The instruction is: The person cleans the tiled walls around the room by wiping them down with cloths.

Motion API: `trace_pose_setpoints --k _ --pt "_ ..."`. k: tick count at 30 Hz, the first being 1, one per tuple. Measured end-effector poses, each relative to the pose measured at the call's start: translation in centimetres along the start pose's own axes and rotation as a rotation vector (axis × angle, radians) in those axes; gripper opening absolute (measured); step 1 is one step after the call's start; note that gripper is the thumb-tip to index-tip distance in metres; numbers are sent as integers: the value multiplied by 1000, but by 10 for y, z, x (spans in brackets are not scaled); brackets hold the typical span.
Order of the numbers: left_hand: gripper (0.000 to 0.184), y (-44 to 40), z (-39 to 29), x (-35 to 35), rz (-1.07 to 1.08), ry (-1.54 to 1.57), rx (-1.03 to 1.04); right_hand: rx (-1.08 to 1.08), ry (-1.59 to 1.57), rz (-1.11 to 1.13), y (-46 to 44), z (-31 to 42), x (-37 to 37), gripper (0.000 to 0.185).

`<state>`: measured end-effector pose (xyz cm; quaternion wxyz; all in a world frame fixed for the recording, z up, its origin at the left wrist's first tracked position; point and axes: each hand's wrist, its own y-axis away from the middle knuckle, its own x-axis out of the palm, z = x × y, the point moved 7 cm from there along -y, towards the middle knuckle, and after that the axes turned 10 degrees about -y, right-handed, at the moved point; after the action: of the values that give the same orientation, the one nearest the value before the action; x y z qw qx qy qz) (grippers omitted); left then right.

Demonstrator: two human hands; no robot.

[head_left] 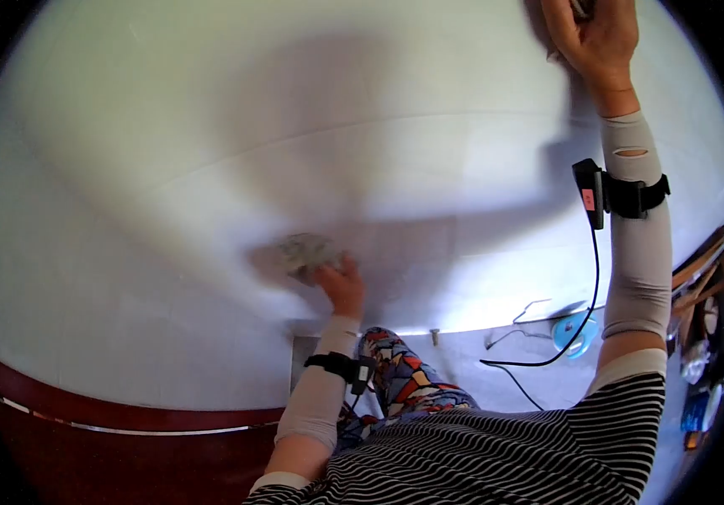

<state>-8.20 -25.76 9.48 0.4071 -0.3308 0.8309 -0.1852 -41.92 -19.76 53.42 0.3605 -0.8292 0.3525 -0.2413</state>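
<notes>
My left hand [343, 289] is closed on a crumpled grey-green cloth [304, 255], which lies against a broad white surface [160, 202]. Both the hand and the cloth are slightly blurred. Far up at the top right, my right hand [602, 38] rests at the same surface, its fingers partly cut off by the frame's edge. A small patch of something dark and greyish [582, 8] shows between its thumb and fingers, too little to name.
A black cable [597, 278] hangs from the device [587, 195] strapped to my right forearm. Below the white surface are a light-blue round object [574, 335] and a thin cord. Mixed items [702, 353] crowd the right side. A dark red panel [126, 454] with a silvery strip runs lower left.
</notes>
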Motion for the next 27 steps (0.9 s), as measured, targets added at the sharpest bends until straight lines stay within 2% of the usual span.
trace_pose_setpoints --k 2,4,5,7,8,10,13,17,21,22,23,25,27 --pt "51 17 -17 31 165 14 214 37 11 5 -2 0 0 48" --pt "38 32 -93 1 -127 -217 708 42 9 -9 -2 -1 -2 48" --pt "38 32 -108 -1 -125 -219 713 42 3 -20 -2 -2 -3 48" --pt "30 43 -137 31 456 -212 927 44 -6 -24 -2 -3 -3 47" --pt "30 38 -151 29 457 -212 932 42 -20 -28 -2 -4 -3 47" --pt "21 32 -196 8 330 -73 1150 36 -17 -22 0 -4 -3 46" --pt "15 4 -245 -16 285 -119 1288 28 -35 -14 0 -3 -1 46" --pt "15 -66 -288 -78 43 -116 1325 8 -50 -9 0 -3 2 45" --pt "32 -134 -293 -143 -437 -146 1232 43 -36 14 -4 0 -1 45" --pt "45 -148 -290 -157 -523 -164 1274 42 -19 14 -4 -1 -1 45" --pt "46 -164 -280 -168 -505 -150 1168 41 -6 11 -3 -2 -2 45" --pt "49 -182 -256 -190 -646 -174 1062 43 -4 -3 -4 -2 -3 45" --pt "53 -196 -219 -202 -601 -155 869 13 10 -31 -4 -2 -4 47"
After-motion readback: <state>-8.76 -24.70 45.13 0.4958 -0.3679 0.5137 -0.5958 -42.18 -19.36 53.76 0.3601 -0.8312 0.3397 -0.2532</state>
